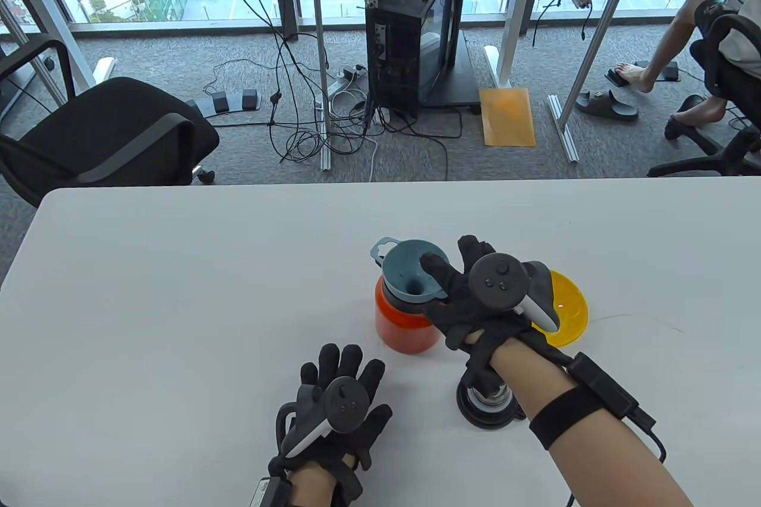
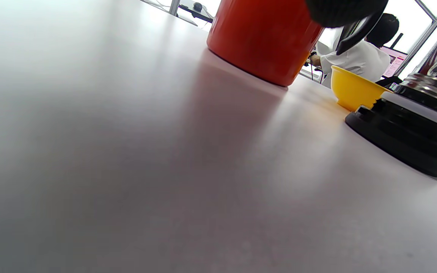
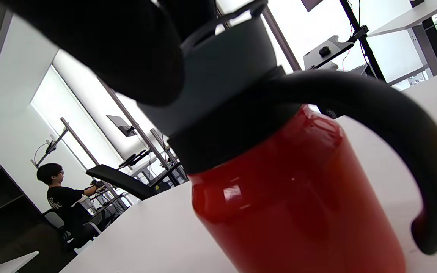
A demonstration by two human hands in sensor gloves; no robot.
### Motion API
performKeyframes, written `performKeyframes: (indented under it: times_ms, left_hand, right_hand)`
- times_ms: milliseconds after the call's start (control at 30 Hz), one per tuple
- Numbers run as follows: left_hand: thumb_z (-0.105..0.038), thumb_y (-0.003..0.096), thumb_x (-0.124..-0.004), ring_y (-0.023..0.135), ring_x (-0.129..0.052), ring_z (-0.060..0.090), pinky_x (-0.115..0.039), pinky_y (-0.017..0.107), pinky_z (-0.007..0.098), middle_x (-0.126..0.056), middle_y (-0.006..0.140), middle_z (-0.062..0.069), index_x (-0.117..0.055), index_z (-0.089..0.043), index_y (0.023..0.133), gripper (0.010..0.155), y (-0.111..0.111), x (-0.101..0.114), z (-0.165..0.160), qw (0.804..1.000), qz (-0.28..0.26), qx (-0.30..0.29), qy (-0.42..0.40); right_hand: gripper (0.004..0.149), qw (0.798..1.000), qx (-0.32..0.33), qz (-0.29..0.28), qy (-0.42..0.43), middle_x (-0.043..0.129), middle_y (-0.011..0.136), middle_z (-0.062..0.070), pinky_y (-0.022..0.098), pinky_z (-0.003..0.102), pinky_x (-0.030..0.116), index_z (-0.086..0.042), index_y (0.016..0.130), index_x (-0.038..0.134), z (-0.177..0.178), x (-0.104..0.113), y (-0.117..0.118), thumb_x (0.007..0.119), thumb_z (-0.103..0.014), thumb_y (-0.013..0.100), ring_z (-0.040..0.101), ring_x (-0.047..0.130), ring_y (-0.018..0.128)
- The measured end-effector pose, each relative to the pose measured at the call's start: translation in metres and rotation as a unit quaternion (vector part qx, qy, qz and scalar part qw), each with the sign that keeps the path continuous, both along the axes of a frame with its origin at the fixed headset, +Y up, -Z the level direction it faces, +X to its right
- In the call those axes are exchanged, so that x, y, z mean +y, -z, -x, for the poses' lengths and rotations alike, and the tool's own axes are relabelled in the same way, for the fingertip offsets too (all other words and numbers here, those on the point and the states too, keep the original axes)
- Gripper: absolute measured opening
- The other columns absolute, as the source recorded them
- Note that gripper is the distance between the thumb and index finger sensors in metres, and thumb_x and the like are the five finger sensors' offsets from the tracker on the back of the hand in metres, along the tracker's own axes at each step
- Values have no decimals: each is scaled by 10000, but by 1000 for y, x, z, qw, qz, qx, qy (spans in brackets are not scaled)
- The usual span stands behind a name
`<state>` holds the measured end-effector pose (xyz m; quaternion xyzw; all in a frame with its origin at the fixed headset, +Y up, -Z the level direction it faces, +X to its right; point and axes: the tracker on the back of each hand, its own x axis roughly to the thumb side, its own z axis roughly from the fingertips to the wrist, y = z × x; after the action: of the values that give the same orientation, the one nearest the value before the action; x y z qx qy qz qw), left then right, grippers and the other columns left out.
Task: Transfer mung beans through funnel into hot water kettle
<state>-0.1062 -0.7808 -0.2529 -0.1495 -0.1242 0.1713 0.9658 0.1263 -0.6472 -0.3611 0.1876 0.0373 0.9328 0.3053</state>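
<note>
R hand point(image 1: 475, 305) sits over the funnel point(image 1: 410, 272), thumb lying on the near rim w/ fingers spread past it; whether it really pinches the rim, can't tell, since the tracker covers the palm. L hand point(image 1: 339, 406) lies flat on the table point(image 1: 178, 293), fingers spread, holding nothing.

Table view alone gives the layout: blue-grey funnel seated in the mouth of the red kettle point(image 1: 404, 323), near table centre; yellow bowl point(image 1: 568, 308) just R of the kettle, partly behind the R hand; black lid point(image 1: 487, 403) near the front, under the R forearm. R wrist view adds what the top view lacks: kettle's black curved handle point(image 3: 393, 132), black collar and glossy red body w/ window reflections, funnel wall rising above the collar, a dark gloved finger point(image 3: 108, 49) against it. L wrist view, low to the tabletop, shows the kettle base point(image 2: 264, 41), bowl point(image 2: 353, 91) beyond it, and lid point(image 2: 404, 140) as stacked black rings w/ a shiny metal part above.

Bowl's inside looks plain yellow from above; no beans made out. Kettle interior hidden. Lid mostly covered by the arm in the table view.
</note>
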Motion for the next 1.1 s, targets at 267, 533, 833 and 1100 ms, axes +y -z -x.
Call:
performKeyframes:
  times_ms: [267,533,833,1100]
  left_hand:
    - [-597,466,-643,1026,109,326,-10,699,612,-7,1156,-27,-251,-399,1097,769,0,0,-1,1000,1,-2,-2]
    - [-597,466,-643,1027,107,325,-13,700,611,-9,1156,-27,-253,-399,1097,768,0,0,0,1000,3,-1,-5]
    - [-597,466,-643,1026,106,328,-14,699,612,-9,1155,-26,-254,-399,1096,766,0,0,2,1000,3,1,-7]
    - [-596,467,-642,1026,108,323,-15,700,611,-9,1155,-26,-253,-397,1097,767,0,0,2,1000,4,2,-8]
  right_hand:
    - [433,999,-13,-30,-1,186,1027,367,559,770,316,-129,884,818,9,-6,3,875,-179,457,680,125,868]
    - [420,996,-14,-66,52,244,1035,369,560,771,335,-164,864,813,-3,16,0,885,-198,451,673,197,887]
    - [448,983,-91,-93,132,378,1036,384,563,775,390,-169,894,770,-68,46,1,869,-227,461,669,380,901]
    - [447,970,-188,-60,143,424,1036,345,570,768,406,-131,897,746,-142,18,4,841,-198,465,640,424,914]
